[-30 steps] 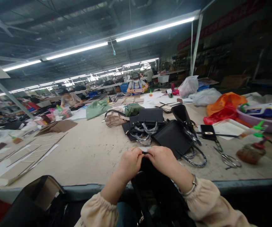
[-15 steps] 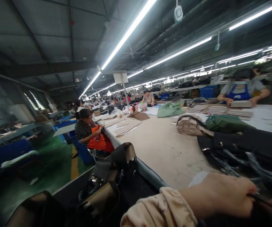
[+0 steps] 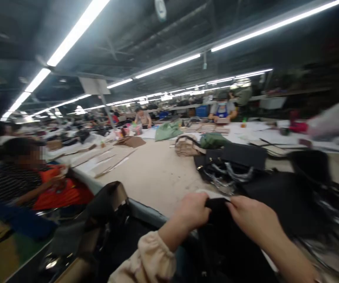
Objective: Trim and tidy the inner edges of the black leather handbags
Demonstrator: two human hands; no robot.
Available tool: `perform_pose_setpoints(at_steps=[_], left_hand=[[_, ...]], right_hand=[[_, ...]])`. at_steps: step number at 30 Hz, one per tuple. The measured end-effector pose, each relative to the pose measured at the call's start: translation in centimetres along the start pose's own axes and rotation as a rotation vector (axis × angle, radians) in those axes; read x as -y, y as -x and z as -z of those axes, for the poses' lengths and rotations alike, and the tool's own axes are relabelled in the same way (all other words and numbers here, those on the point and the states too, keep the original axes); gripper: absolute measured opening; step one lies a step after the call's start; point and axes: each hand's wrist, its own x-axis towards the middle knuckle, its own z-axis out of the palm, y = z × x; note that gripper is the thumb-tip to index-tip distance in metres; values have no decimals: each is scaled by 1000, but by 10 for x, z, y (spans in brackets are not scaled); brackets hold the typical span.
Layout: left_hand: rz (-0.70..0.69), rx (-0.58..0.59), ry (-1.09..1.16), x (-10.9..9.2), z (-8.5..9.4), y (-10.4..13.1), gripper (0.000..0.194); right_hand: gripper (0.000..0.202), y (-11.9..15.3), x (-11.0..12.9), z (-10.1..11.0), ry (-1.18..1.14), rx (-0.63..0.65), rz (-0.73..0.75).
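My left hand [image 3: 189, 212] and my right hand [image 3: 253, 218] pinch the upper edge of a black bag [image 3: 220, 239] between them. The bag hangs down in front of me at the table's near edge, its lower part running out of the picture. Something white, partly covered, lies just behind its top edge. To the right of my right hand are more black bags [image 3: 278, 196], some with metal chains in clear plastic. Lower left of my left hand, a container holds black bags with tan linings [image 3: 110, 196].
A wide beige tabletop [image 3: 151, 177] stretches ahead, with brown boards [image 3: 107, 161], a bundle of tan pieces [image 3: 185, 146] and green cloth [image 3: 167, 131] on it. A co-worker in an orange apron [image 3: 65, 192] sits at the left; others work farther back.
My view has swung to the right. Both hands now show fully, raised in front of me with the bag's edge between them; before, the right one was mostly out of view.
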Motion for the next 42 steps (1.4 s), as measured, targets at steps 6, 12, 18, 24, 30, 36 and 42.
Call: perform_pose_setpoints(at_steps=[6, 12, 18, 24, 30, 36, 42], left_hand=[[-75, -135, 172, 14, -7, -7, 24], [-187, -217, 191, 12, -9, -8, 15], [-216, -250, 120, 11, -10, -11, 14], [-252, -276, 31, 9, -13, -12, 12], [-260, -245, 14, 9, -12, -12, 8], [-277, -243, 56, 9, -10, -16, 11], [-289, -225, 115, 4, -10, -20, 12]], right_hand=[[26, -7, 19, 17, -22, 42, -117], [26, -5, 16, 13, -72, 55, -129], [27, -7, 17, 15, -79, 94, -142], [27, -6, 19, 18, -101, 80, -152], [27, -6, 21, 17, -128, 74, -151], [27, -5, 21, 20, -149, 75, -143], [26, -5, 18, 17, -152, 67, -144]])
